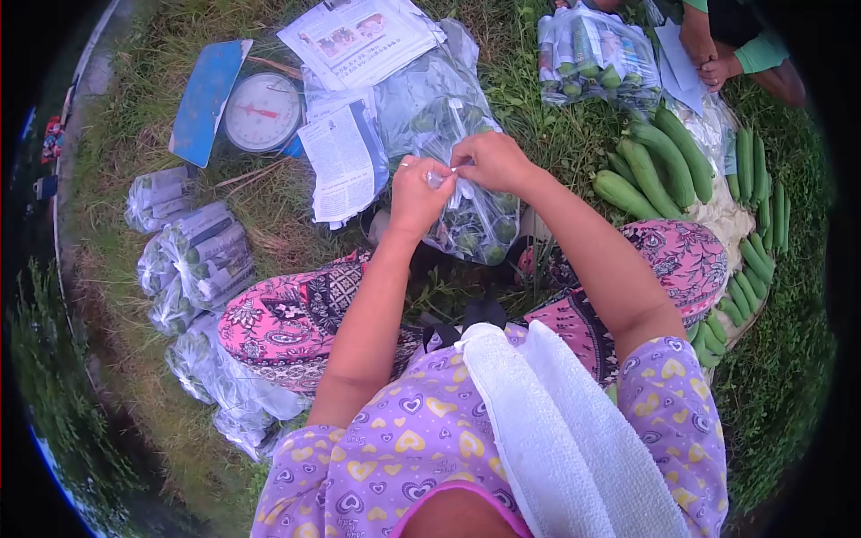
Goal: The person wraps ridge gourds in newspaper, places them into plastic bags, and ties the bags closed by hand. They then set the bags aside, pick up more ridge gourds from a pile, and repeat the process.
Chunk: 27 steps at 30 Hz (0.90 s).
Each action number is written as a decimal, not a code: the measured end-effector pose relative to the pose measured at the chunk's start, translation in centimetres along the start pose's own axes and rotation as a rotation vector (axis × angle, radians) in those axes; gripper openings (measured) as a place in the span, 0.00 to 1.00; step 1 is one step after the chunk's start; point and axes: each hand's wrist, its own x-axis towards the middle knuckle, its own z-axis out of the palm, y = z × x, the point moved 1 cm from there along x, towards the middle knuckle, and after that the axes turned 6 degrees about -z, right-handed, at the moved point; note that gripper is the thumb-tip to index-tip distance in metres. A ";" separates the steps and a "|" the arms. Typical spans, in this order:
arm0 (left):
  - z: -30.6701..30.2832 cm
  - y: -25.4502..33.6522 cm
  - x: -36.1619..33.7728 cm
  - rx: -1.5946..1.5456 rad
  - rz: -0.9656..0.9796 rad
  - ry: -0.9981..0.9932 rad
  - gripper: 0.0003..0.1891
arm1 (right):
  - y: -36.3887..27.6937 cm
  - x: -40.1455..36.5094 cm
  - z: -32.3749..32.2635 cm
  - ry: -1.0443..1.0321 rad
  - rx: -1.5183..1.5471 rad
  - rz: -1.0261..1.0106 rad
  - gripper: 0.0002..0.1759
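The clear plastic bag [471, 220] sits directly beneath the hands, between the person's bent legs. It is see-through, with a soft shine and pale, silvery creases running down its middle, and its sides bulge around the vegetables [495, 253] packed inside. These show dark to mid green through the film, with rounded ends pressing against the end nearest the body; their exact kind is hard to tell. The film looks thin and wrinkled, brightest where the folds catch light.

The left hand [418, 195] and the right hand [496, 163] come together over the bag, thumbs and fingertips narrowed to a pinch and almost meeting. Between them is a small whitish bit at the bag; whether it is gathered film or a tie is too small to tell.

Just left of the left hand lies a printed newspaper sheet [339, 161], and farther out beyond it stands a round dial scale [263, 112]. Nearer the body, left of the hands, are more filled plastic bags [211, 255] with newspaper in them. Well to the right of the right hand, long green gourds [659, 166] lie in a heap.
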 end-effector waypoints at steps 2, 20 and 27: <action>0.0 0.4 0.2 0.044 -0.039 -0.050 0.07 | 0.2 -0.1 0.0 -0.004 0.053 0.022 0.08; 3.1 -1.0 -0.4 0.374 0.137 0.064 0.12 | 0.9 0.7 0.6 -0.052 0.177 0.077 0.11; 3.3 -1.1 -1.1 0.139 0.053 0.092 0.11 | -0.3 0.3 0.5 -0.012 0.097 0.101 0.11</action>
